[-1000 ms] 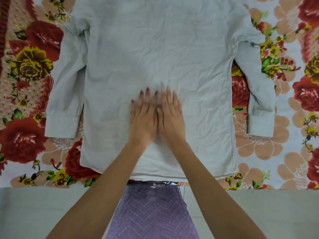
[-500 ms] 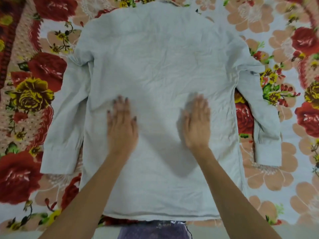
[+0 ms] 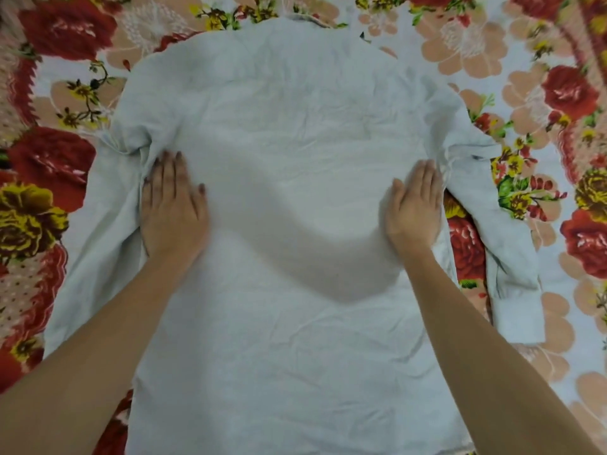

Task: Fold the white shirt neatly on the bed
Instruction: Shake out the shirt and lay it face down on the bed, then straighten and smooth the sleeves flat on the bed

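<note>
The white shirt lies spread flat, back side up, on the flowered bedsheet, collar far from me and hem near me. Both long sleeves hang down along its sides. My left hand presses flat on the shirt's left side just below the armpit, fingers together. My right hand presses flat on the right side at the same height. Neither hand grips cloth. The fabric bunches slightly at both armpits.
The bedsheet with red, yellow and peach flowers shows all around the shirt. The left sleeve and right sleeve rest on it, cuffs toward me.
My hands slid apart from the middle of the shirt to its two side edges and a little toward the collar. My view moved closer over the bed.
</note>
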